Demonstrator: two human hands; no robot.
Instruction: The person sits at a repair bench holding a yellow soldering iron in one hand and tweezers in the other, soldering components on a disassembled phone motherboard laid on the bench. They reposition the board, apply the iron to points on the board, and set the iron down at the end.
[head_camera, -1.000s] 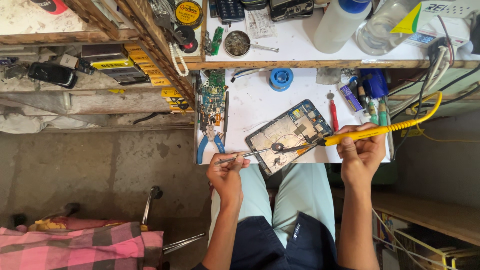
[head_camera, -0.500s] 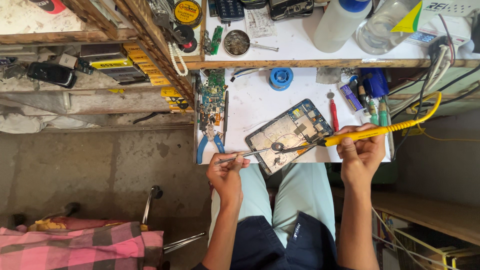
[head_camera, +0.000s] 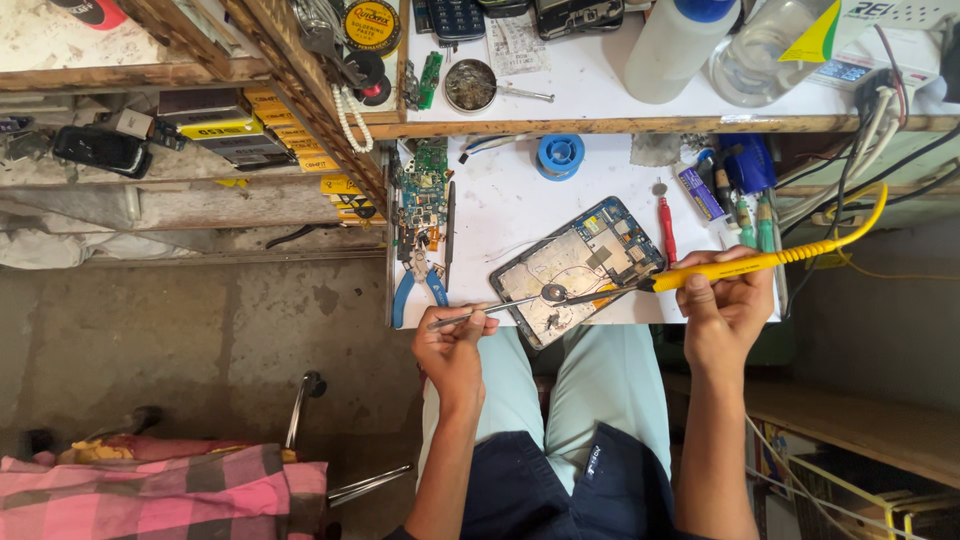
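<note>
Head camera view, looking straight down at a person seated at a small white counter, knees under its near edge. On the counter lies an opened tablet, back cover off, its metal shielding and circuit parts showing, tilted so one corner points toward the person.

Their right hand has its grip closed around the yellow handle of a soldering iron, whose dark tip reaches left onto the tablet's near part. A yellow cord runs from the handle up and to the right. Their left hand has its grip pinching the end of metal tweezers, held nearly level, with the points meeting the iron's tip at a small round part on the tablet.

Left of the tablet, a green circuit board and blue-handled pliers lie along the counter's left edge. Behind the tablet sit a blue reel and a red-handled screwdriver. A higher shelf beyond holds a white bottle and a round tin. At lower left, a pink checked cloth lies by the concrete floor.
</note>
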